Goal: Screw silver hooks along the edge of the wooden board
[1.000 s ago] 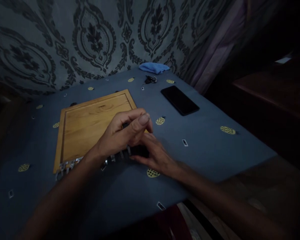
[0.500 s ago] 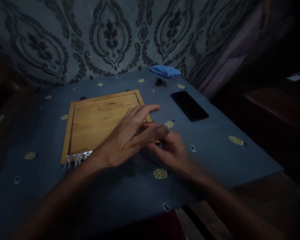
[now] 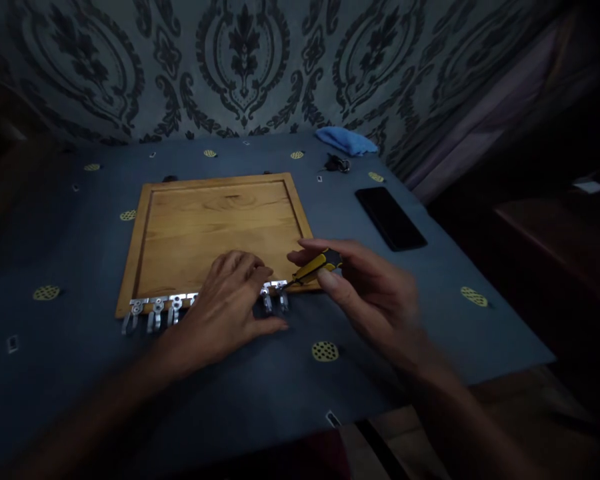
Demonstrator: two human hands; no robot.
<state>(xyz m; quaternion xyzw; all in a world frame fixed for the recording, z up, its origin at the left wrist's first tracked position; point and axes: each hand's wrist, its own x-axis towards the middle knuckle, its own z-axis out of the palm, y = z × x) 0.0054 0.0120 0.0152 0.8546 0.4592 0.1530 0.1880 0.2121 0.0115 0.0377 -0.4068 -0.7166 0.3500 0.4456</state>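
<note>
A wooden board [image 3: 215, 227] with a raised rim lies on the table, and a row of metal hooks [image 3: 176, 308] runs along its near edge. My right hand [image 3: 375, 293] holds a short yellow-and-black screwdriver [image 3: 313, 267] between thumb and fingers. The screwdriver's tip is at the right end of the hook row, apparently on the last hook's plate. My left hand [image 3: 230, 303] rests over the middle of the hooks, thumb stretched apart and fingers loosely bent over the board's edge. Some of the hooks are hidden beneath it.
A black phone [image 3: 390, 218] lies right of the board. Behind it are a small dark bundle with a metal ring [image 3: 337, 164] and a folded blue cloth [image 3: 347, 141]. The blue patterned tablecloth [image 3: 260, 393] reaches the table's edge at front and right. A patterned curtain [image 3: 245, 67] hangs behind.
My hands have parted. The left has moved left and down onto the hooks; the right has turned, and the screwdriver now shows at the row's right end. The view has shifted slightly.
</note>
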